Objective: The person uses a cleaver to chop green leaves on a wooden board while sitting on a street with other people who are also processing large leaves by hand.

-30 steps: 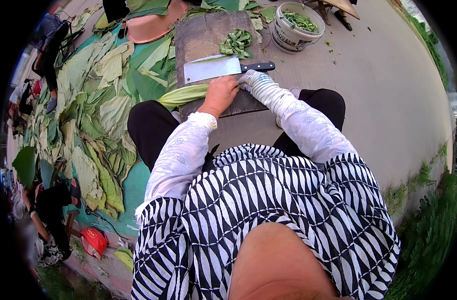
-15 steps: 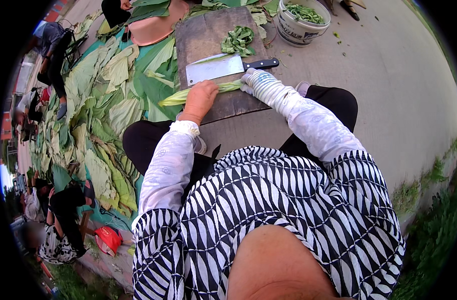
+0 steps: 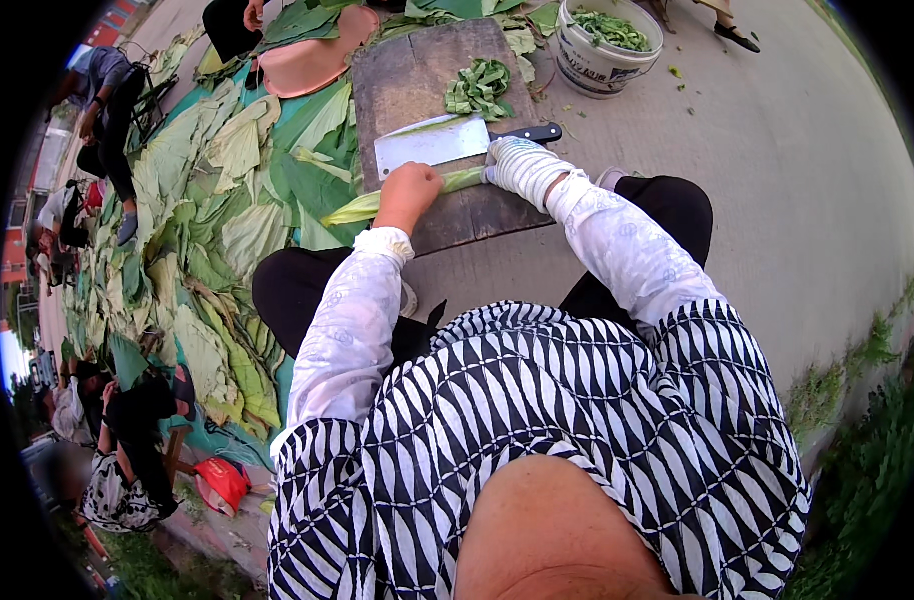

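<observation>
A long, pale green rolled leaf bundle [image 3: 463, 180] lies across the near part of a worn wooden board [image 3: 405, 75]. My bare left hand [image 3: 409, 195] is closed around its middle, knuckles up, and the bundle's tip sticks out to the left past the board. My right hand [image 3: 522, 168], in a white striped glove, grips the right end; its fingertips are partly hidden. Just beyond both hands a cleaver [image 3: 435, 145] rests flat, blade to the left, black handle over the board's right side. Behind the cleaver sits a small heap of cut green strips [image 3: 479, 88].
A white bucket [image 3: 602, 70] of cut greens stands beyond the board's right corner. At the far left is a pink basin [image 3: 317, 65] with leaves on it. Large leaves [image 3: 242, 235] cover a green sheet on the left. Other people sit or stand along the left edge.
My left hand has curled more tightly over the leaf bundle, its fingers now tucked under. My right hand has turned slightly, baring the wrist. The cleaver stays put.
</observation>
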Demonstrator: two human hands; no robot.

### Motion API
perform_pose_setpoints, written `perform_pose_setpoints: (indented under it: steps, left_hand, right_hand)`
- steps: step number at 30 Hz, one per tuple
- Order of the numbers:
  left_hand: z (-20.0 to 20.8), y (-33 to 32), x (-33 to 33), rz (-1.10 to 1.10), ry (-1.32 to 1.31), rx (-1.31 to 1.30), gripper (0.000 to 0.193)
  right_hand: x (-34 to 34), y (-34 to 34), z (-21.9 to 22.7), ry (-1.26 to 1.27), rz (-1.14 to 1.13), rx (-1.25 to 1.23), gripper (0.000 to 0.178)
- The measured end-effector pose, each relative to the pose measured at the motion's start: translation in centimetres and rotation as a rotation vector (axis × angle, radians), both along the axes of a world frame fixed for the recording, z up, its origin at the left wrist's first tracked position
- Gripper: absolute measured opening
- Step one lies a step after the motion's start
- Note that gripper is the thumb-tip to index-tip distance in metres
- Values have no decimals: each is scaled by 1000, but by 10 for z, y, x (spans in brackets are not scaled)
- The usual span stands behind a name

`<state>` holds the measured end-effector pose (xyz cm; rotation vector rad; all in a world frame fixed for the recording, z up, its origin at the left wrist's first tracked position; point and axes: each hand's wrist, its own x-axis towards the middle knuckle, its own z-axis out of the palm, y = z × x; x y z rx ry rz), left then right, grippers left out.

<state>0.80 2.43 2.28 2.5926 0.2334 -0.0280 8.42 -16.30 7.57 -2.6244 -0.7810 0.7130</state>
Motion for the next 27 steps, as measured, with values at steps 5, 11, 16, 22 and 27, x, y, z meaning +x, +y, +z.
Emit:
perform_pose_setpoints:
  steps: [5,11,16,22,27]
  left_hand:
    - [-8,-4,-9,-49,-175,88,15]
    - [-1,-7,-10,-90,-200,24,19]
    - [13,-18,-11,-186,-198,313,12]
    - [-10,-10,-9,-271,-389,63,14]
    - [-10,-16,-12,-296,-518,27,17]
  right_hand:
    - [4,-1,-14,-47,8,58,26]
    - [-2,0,-6,-79,110,62,25]
    - [-5,-4,-16,-270,196,111,24]
    - [-7,-5,-23,-282,225,170,25]
    - [-5,-5,-36,-364,179,286,25]
